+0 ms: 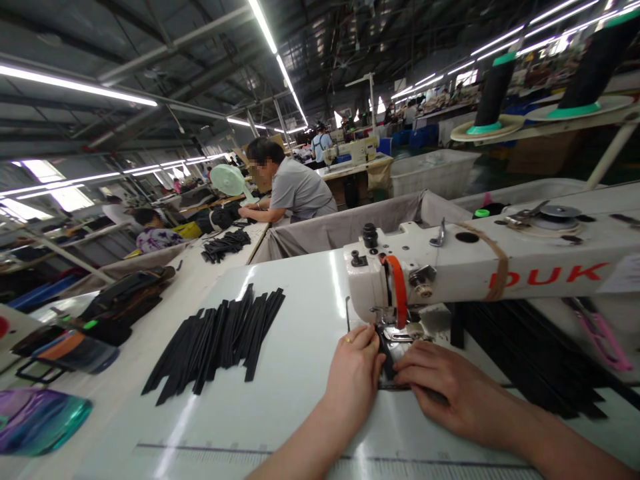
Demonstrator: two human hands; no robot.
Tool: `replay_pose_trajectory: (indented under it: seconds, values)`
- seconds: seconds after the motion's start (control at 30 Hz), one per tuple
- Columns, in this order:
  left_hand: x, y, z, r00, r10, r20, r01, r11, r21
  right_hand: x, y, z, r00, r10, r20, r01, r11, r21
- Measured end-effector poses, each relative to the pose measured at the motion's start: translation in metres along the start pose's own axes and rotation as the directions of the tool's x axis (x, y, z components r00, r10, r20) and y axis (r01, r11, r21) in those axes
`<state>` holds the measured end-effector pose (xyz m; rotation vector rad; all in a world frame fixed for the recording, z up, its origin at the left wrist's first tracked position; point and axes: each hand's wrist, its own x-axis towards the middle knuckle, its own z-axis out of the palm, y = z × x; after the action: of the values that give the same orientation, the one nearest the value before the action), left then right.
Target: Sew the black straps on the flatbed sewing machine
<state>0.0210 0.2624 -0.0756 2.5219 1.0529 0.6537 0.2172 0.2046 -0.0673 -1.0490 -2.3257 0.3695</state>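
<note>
A narrow black fabric strip [387,359] lies beneath the needle area of a white sewing machine [450,267]. My left hand [354,368], a ring on one finger, has its fingers together at the strip's left edge, close to the presser foot. From the other side, my right hand [445,377] curls its fingers onto the strip; a dark piece shows under its palm, too hidden to name. Left of the machine lies a pile of black strips [215,343]. More long black strips [530,353] are bunched under the machine arm.
Pink-handled scissors [607,340] lie right of the machine. A ruler scale [240,455] runs along the table's front. A purple-teal bottle [45,420] is at far left. Thread cones [494,93] stand upper right. Ahead, a co-worker [303,190] leans over a table near a fan [229,179].
</note>
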Motion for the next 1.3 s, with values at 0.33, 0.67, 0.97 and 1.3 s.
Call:
replay_pose_trajectory:
  seconds: [0.33,0.67,0.97,1.3]
  values:
    - [-0.005,0.004,-0.007,0.994,-0.096,-0.043,0.094,0.995,-0.037,0.001,0.01,0.008,0.995,-0.031,-0.097,0.009,0.976,-0.22]
    - [-0.006,0.003,-0.004,0.994,-0.065,-0.084,0.057,0.994,-0.092,0.001,0.011,0.009,0.991,-0.029,-0.128,0.001,0.977,-0.215]
    - [-0.005,0.001,0.0,0.996,-0.039,-0.082,0.032,0.996,-0.082,0.001,0.01,0.009,0.994,-0.023,-0.104,-0.001,0.976,-0.22]
    - [-0.001,0.005,-0.002,0.997,-0.006,-0.072,0.006,1.0,-0.002,0.001,0.013,0.012,0.996,-0.014,-0.089,-0.006,0.974,-0.228]
